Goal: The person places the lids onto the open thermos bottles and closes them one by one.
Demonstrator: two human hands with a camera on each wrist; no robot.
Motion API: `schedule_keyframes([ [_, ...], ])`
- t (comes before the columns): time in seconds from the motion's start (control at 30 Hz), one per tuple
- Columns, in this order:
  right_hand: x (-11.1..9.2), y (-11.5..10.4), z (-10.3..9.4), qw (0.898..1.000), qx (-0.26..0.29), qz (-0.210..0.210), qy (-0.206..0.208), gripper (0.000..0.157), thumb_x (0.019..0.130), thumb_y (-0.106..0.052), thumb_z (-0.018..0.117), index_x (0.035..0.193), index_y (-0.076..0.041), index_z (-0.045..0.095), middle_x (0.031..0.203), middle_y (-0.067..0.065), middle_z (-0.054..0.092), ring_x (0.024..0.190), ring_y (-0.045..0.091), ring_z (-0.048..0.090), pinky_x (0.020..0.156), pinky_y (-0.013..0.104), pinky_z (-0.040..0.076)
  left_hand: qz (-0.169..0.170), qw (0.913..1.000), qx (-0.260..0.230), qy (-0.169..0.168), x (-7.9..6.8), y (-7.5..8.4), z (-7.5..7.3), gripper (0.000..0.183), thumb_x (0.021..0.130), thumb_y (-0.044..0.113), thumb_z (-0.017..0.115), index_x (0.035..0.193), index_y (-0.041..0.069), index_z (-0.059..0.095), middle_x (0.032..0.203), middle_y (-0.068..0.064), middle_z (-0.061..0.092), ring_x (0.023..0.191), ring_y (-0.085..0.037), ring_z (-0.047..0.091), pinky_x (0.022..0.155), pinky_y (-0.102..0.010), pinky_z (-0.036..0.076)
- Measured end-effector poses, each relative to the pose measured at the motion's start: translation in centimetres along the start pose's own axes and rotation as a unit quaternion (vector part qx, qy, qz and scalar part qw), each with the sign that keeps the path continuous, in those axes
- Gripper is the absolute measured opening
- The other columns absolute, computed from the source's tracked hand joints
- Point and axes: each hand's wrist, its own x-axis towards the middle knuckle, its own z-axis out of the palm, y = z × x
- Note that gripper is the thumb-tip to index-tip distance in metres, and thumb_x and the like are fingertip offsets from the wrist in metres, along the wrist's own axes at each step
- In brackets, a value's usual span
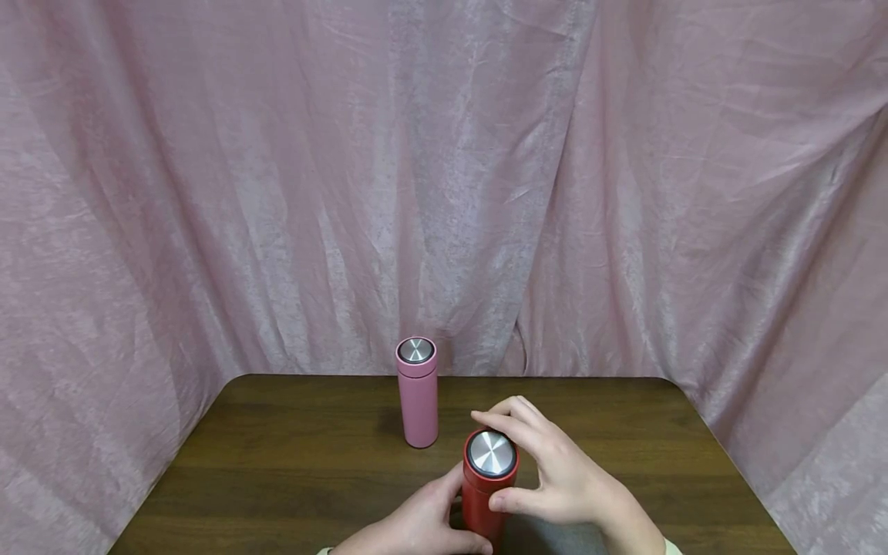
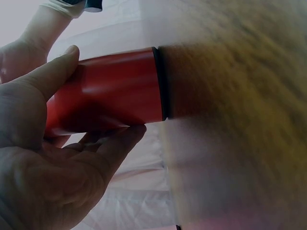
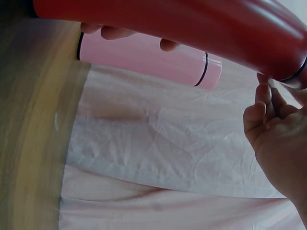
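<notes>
A red thermos flask (image 1: 479, 505) with a shiny silver lid top (image 1: 492, 453) stands upright near the front of the table. My left hand (image 1: 422, 523) grips its body from the left, thumb on one side and fingers on the other, as the left wrist view also shows. From the right, my right hand (image 1: 565, 478) holds the lid end, its thumb at the front and its fingers curved round the back. In the left wrist view the flask's dark base (image 2: 162, 84) meets the tabletop. The right wrist view shows the lid only partly, at the frame's edge.
A pink thermos flask (image 1: 419, 408) stands upright farther back, slightly left of the red one. The dark wooden table (image 1: 277, 455) has rounded far corners. Pink curtains (image 1: 312, 193) hang behind it and at both sides.
</notes>
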Motion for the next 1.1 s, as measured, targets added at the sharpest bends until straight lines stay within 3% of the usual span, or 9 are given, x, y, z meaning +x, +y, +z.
schedule_keyframes([
  [0.3,-0.05,-0.09,-0.05,1.0,0.026,-0.001,-0.013,0.066,0.1,-0.031,0.08,0.159,-0.01,0.058,0.139,0.002,0.06,0.127,0.018,0.058,0.104,0.035,0.054,-0.003,1.0,-0.005,0.002,-0.05,0.2,0.03,0.081,0.088,0.018,0.097,0.155,0.026,0.051,0.138,0.009,0.072,0.126,-0.008,0.068,0.108,-0.031,0.057],
  [1.1,0.33,-0.63,-0.12,0.998,-0.063,-0.009,0.014,0.056,0.101,-0.045,0.082,0.144,-0.013,0.066,0.127,-0.008,0.064,0.116,0.009,0.059,0.097,0.017,0.048,0.029,0.9995,0.015,0.003,-0.04,-0.13,0.28,0.084,0.089,0.016,0.097,0.157,0.028,0.05,0.142,0.01,0.07,0.126,-0.007,0.068,0.109,-0.03,0.057],
])
